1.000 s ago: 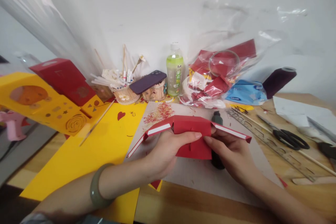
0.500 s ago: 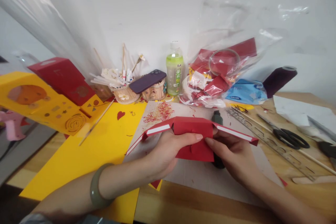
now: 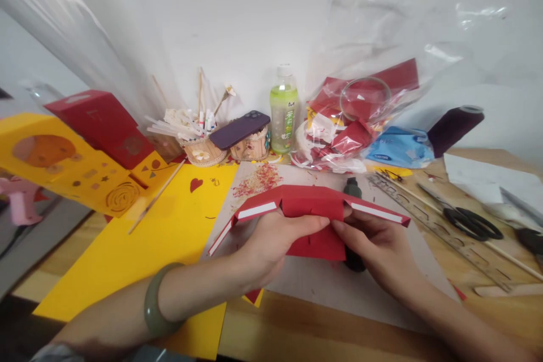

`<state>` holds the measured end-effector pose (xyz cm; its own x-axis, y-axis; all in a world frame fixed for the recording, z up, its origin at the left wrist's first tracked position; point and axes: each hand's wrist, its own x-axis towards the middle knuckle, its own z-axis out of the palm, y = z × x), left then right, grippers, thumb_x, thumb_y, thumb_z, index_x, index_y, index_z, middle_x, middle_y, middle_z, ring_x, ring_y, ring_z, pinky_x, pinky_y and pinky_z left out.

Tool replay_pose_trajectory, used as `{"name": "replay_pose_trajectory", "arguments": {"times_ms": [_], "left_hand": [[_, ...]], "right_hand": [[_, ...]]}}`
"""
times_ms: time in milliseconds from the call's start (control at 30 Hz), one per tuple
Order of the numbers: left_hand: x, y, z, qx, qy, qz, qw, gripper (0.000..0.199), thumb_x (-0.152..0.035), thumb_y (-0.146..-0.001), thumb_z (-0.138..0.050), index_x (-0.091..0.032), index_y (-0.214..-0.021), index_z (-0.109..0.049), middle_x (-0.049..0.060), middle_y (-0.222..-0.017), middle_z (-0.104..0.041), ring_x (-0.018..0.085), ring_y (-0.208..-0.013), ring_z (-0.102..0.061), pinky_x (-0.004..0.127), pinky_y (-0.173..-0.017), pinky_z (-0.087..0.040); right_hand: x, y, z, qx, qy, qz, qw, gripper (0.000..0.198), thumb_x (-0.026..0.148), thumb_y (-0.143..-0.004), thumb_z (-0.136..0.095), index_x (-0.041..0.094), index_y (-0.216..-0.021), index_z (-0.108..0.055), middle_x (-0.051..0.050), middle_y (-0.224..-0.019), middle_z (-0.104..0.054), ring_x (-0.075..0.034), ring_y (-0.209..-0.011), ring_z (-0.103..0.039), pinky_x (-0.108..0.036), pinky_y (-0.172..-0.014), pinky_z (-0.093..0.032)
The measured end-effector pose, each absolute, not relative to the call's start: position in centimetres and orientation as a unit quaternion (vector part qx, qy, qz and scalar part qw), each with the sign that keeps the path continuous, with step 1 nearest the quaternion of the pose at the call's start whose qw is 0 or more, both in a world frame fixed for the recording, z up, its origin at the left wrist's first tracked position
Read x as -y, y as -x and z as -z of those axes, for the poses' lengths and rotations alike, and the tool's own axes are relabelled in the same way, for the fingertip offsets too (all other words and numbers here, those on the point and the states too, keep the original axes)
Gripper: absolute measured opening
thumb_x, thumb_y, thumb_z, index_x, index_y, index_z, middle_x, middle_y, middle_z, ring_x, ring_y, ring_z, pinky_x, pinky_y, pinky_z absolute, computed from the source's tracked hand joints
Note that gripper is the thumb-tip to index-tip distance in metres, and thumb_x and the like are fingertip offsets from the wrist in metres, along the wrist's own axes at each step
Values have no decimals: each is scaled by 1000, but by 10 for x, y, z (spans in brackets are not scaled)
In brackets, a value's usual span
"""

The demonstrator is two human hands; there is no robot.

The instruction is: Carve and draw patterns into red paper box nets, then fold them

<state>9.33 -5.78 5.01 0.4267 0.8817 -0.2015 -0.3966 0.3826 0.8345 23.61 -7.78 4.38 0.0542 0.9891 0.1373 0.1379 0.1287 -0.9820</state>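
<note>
Between my hands is a folded red card strip point(image 3: 313, 199) with white double-sided tape along its narrow side flaps. My left hand point(image 3: 275, 240) grips it from the left, thumb stretched across its middle panel and fingers hidden beneath. On the right, my right hand point(image 3: 373, 243) pinches the same piece, its thumb tip close to the left thumb. The panel nearest me hangs down, with a small slit in it. Behind my right hand, a dark green bottle-like object point(image 3: 352, 189) lies partly covered on the pale work sheet point(image 3: 322, 294).
Yellow card point(image 3: 169, 249) lies at left, under a wooden stick point(image 3: 156, 197). Yellow and red boxes point(image 3: 97, 124) stand behind it. At right are scissors point(image 3: 475, 223) and a metal ruler point(image 3: 441, 237). A drink bottle point(image 3: 284, 119) and a plastic bag of scraps point(image 3: 348, 130) stand behind.
The right end of the red card has tipped slightly up and inward. Both hands keep nearly the same hold, and the view has shifted a little.
</note>
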Motion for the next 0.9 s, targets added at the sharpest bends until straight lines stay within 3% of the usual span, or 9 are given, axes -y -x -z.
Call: {"name": "replay_pose_trajectory", "arguments": {"times_ms": [567, 900], "left_hand": [[56, -92, -46, -352, -336, -400, 777, 14, -20, -58, -75, -17, -71, -73, 5, -80, -72, 21, -82, -65, 33, -81, -48], [54, -91, -45, -362, -362, -385, 768, 18, -20, -58, -73, -15, -75, -73, 6, -84, -72, 22, -90, -63, 33, -86, -46]], "right_hand": [[76, -240, -42, 549, 496, -452, 499, 17, 41, -66, -71, 24, -69, -72, -3, -68, -72, -22, -70, -68, -33, -64, -57], [76, -241, -41, 543, 506, -439, 506, 29, 52, -62, -71, 24, -67, -72, -3, -61, -71, -21, -62, -67, -32, -60, -57]]}}
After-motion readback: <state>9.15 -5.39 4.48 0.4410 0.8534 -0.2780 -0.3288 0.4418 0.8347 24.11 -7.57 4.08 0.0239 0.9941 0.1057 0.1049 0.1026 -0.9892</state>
